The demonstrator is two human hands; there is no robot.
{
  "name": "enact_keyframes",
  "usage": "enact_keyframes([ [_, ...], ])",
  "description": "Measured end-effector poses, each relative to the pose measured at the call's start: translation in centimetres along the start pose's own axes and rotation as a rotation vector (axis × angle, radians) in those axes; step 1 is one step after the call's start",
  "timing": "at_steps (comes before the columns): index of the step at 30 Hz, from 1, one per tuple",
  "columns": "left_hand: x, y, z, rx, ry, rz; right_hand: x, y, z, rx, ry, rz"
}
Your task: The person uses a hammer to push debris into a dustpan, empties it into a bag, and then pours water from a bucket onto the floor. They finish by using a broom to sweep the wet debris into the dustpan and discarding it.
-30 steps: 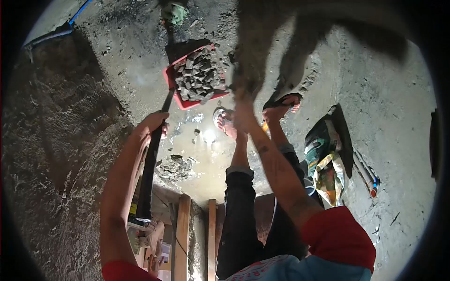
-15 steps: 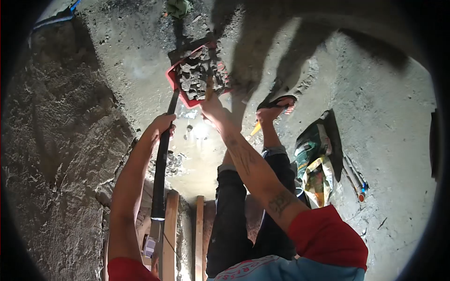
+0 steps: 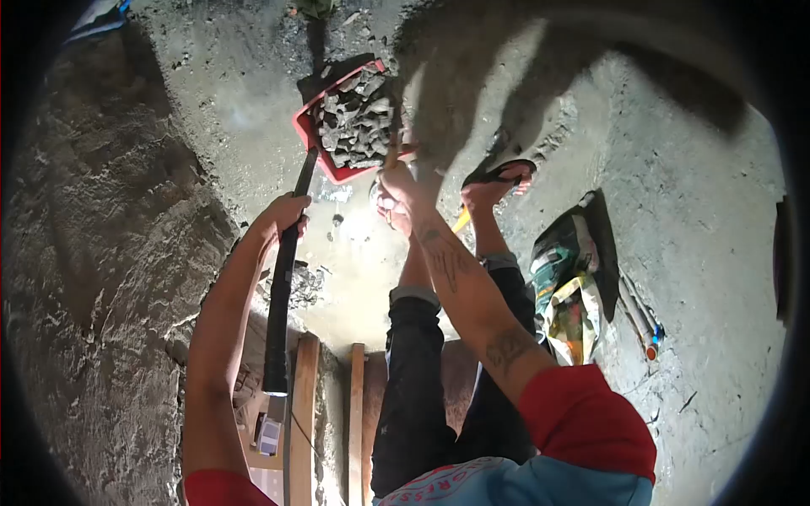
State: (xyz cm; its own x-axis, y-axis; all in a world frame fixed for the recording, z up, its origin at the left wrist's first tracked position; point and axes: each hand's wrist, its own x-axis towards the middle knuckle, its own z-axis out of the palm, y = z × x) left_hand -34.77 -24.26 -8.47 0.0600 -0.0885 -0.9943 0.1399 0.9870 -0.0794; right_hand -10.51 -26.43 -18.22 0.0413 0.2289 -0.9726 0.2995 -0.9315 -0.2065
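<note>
My left hand is closed around the long black handle of a red dustpan. Grey rubble is heaped in the pan, which rests at the floor. By the pan's near right corner, my right hand is closed on a short wooden-handled tool. The tool's head cannot be made out against the rubble and shadow.
A sandalled foot stands on the rough concrete floor, right of the pan. Further right lie a crumpled bag and some pipes. Wooden planks are below, loose debris beside the handle, and a rough wall to the left.
My right hand has drawn back toward me and slightly right with the wooden-handled tool, uncovering more rubble. The dustpan and my left hand have shifted slightly left and up in view.
</note>
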Motion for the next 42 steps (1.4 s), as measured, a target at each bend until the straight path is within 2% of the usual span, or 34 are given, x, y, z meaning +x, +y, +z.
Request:
enact_keyframes([
  [2, -0.4, -0.4, -0.6, 0.036, -0.001, 0.000, -4.6, -3.0, 1.0, 0.405, -0.128, 0.009],
  [4, 0.2, -0.4, -1.6, 0.169, -0.041, -0.047, -5.8, -3.1, 1.3, 0.277, -0.145, 0.031],
  [5, 1.1, -0.1, -1.3, 0.269, 0.134, -0.148, -7.7, -3.5, 0.6, 0.210, -0.164, 0.022],
  [7, 1.9, 0.3, -1.5, 0.253, 0.120, -0.137, -4.8, 3.6, 0.5, 0.293, -0.226, -0.058],
  [9, 6.5, -0.3, -1.1, 0.447, 0.163, -0.171, -7.9, 4.2, -2.7, 0.336, -0.248, -0.142],
  [10, 7.4, -0.4, -0.5, 0.526, 0.191, -0.129, -12.3, 2.9, -5.6, 0.289, -0.211, -0.149],
  [11, 7.5, -0.2, 0.1, 0.611, 0.219, -0.085, -13.5, 4.1, -7.2, 0.150, -0.076, -0.262],
  [12, 6.1, 0.6, 0.8, 0.727, 0.239, -0.069, -17.3, 1.8, -9.7, 0.081, -0.062, -0.136],
  [13, 6.7, 0.5, 0.4, 0.950, 0.199, -0.095, -19.2, 2.5, -11.9, 0.087, -0.054, -0.090],
  [15, 6.3, -1.5, -1.8, 0.689, 0.194, -0.139, -23.0, 3.9, -16.1, 0.111, -0.024, -0.029],
  [17, 3.1, -3.7, -3.5, 0.410, 0.112, 0.117, -27.0, 5.7, -20.1, 0.116, 0.018, -0.040],
  [18, 1.6, -4.5, -3.5, 0.440, 0.157, 0.116, -29.3, 7.3, -21.8, 0.099, 0.042, -0.057],
  [20, -1.1, -5.8, -2.8, 0.368, 0.073, 0.158, -31.4, 13.9, -25.7, -0.260, 0.109, -0.323],
  [21, -2.4, -6.5, -2.0, 0.405, 0.128, 0.183, -35.0, 13.0, -26.5, -0.022, 0.148, -0.141],
  [22, -2.9, -7.5, -1.7, 0.339, 0.124, 0.228, -38.3, 11.7, -26.9, -0.020, 0.160, -0.080],
  [24, -6.1, -8.6, -0.3, 0.259, 0.074, 0.220, -40.7, 15.0, -28.8, 0.111, 0.183, -0.001],
  [25, -7.5, -9.2, 0.4, 0.365, 0.125, 0.264, -41.9, 15.9, -28.9, 0.212, 0.189, 0.071],
  [26, -8.4, -10.0, 0.8, 0.352, 0.109, 0.287, -42.8, 16.5, -28.7, 0.236, 0.200, 0.051],
  [28, -12.4, -11.1, 2.3, 0.328, 0.081, 0.276, -44.9, 17.7, -27.6, 0.480, 0.210, 0.085],
  [29, -14.4, -11.8, 3.2, 0.304, 0.085, 0.275, -45.5, 18.5, -27.1, 0.498, 0.209, 0.076],
  [31, -17.5, -13.4, 4.0, 0.274, 0.014, 0.315, -46.2, 20.8, -26.0, 0.200, 0.418, 0.007],
  [32, -19.3, -14.2, 4.5, 0.290, 0.028, 0.319, -45.9, 22.5, -26.1, 0.283, 0.397, 0.015],
  [33, -21.7, -14.6, 5.8, 0.308, 0.036, 0.324, -47.2, 22.1, -26.7, 0.469, 0.235, 0.075],
  [35, -25.6, -15.4, 7.9, 0.293, 0.036, 0.379, -46.7, 24.0, -25.1, 0.535, 0.298, 0.047],
  [37, -27.9, -16.3, 9.2, 0.294, -0.026, 0.387, -47.8, 25.1, -24.7, 0.425, 0.344, 0.020],
  [38, -29.3, -16.8, 10.1, 0.367, 0.005, 0.426, -48.7, 25.7, -24.8, 0.519, 0.318, 0.021],
  [41, -32.7, -17.6, 13.2, 0.521, 0.079, 0.391, -49.3, 30.5, -24.4, 0.494, 0.293, 0.100],
  [42, -34.3, -17.3, 14.9, 0.518, 0.036, 0.420, -50.1, 31.6, -24.7, 0.476, 0.277, 0.066],
])
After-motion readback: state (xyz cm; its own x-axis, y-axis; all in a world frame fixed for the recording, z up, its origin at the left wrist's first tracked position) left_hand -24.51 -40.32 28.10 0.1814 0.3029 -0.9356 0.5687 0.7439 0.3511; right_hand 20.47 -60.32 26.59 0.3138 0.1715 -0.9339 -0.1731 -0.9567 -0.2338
